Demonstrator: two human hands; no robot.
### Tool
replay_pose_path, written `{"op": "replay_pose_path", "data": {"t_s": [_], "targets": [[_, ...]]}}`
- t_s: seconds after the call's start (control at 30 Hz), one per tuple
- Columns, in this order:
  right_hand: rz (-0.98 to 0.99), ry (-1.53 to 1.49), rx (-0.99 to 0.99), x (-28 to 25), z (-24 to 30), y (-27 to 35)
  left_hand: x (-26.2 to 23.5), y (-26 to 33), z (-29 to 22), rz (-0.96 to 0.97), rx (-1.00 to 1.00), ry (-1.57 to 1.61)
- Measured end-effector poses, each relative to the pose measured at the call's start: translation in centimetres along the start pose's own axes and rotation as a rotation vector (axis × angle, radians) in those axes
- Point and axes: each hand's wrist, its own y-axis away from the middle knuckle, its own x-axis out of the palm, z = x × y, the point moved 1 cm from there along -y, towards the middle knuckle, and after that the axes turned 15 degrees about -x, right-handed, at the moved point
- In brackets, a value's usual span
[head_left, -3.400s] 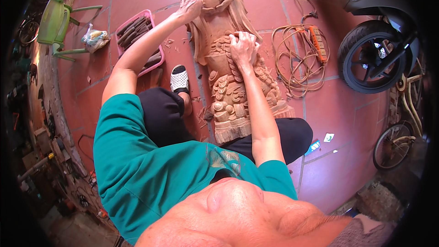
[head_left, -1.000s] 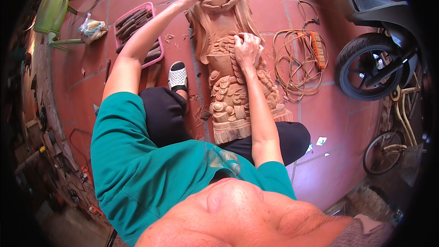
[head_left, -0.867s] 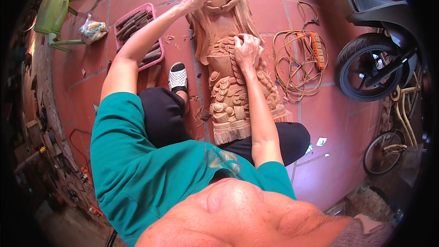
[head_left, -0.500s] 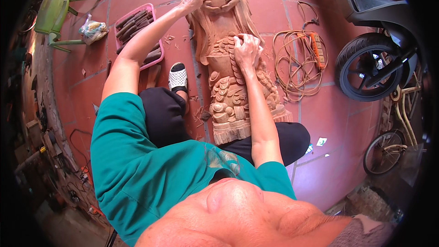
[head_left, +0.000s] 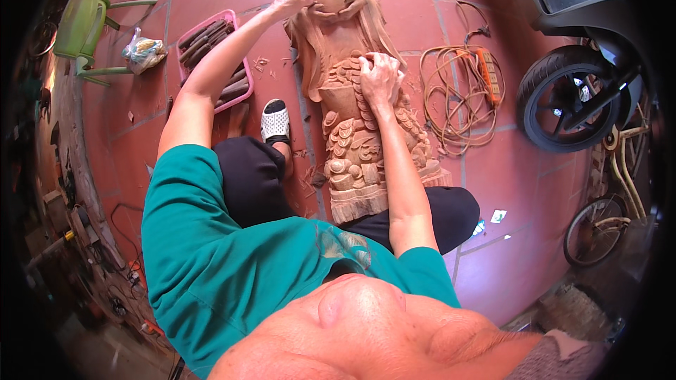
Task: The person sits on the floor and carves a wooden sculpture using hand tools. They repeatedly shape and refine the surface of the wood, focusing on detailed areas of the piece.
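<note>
A carved wooden statue [head_left: 343, 98] of a bearded figure lies on its back, its head away from me and its base by my bent leg. Rows of coin-like shapes cover its lower half. My left hand [head_left: 291, 1] is closed, knuckles up, at the statue's left shoulder; whatever its fingers grip is hidden or too small to make out. On the carved middle rests my right hand [head_left: 381, 79], fingers bent and drawn together against the wood. The fingertips are partly hidden, so anything in them cannot be made out.
Left of the statue, a pink basket [head_left: 247, 93] holds several dark carving tools. Beyond it are a plastic bag [head_left: 144, 51] and a green chair [head_left: 82, 21]. To the right lie a coiled cord [head_left: 451, 116] and an orange power strip [head_left: 487, 76], near a motorbike wheel [head_left: 569, 98]. Wood shavings dot the tiles.
My left hand has shifted slightly left along the statue's shoulder. My right hand stays in the same place on the carving, and the statue has not visibly moved.
</note>
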Motion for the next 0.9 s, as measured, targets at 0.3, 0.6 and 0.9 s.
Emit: {"op": "replay_pose_path", "data": {"t_s": [0.3, 0.6, 0.9], "targets": [[-0.018, 0.022, -0.013, 0.2, -0.1, 0.0, 1.9, -0.2, -2.3, -0.137, 0.12, -0.219], [-0.018, 0.011, -0.012, 0.2, 0.1, -0.1, 1.5, -1.6, -2.2, -0.113, -0.009, -0.21], [-0.036, 0.036, -0.03, 0.4, 0.1, -0.2, 0.3, -1.2, -2.8, -0.087, 0.119, -0.091]]}}
